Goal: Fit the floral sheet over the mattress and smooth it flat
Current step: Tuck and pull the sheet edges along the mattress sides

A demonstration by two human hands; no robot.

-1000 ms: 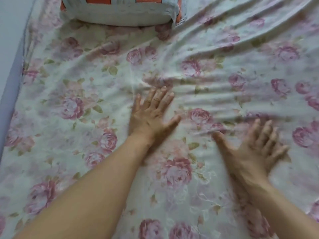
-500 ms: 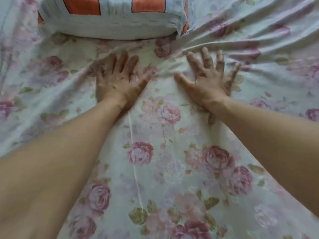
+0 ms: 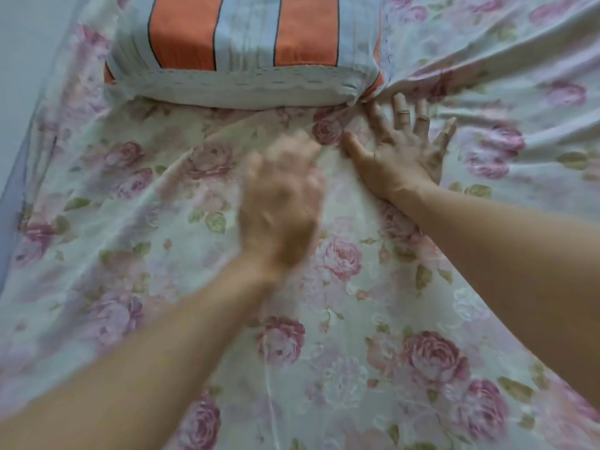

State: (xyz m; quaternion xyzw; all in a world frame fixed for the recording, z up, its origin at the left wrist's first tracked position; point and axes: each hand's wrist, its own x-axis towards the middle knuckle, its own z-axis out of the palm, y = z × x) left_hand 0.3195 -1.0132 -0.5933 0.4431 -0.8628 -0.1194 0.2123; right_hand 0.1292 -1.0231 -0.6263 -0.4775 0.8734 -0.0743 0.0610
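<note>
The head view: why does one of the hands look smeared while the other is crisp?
In the head view the left hand is motion-blurred, its fingers unreadable; the right hand lies sharp and flat on the floral sheet; light is soft, without glare.

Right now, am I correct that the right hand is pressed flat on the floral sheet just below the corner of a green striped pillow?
Not quite: the pillow is striped orange and pale blue, not green. The rest holds. In the head view, the right hand lies flat with fingers spread on the floral sheet, its fingertips just below the pillow's near right corner.
</note>
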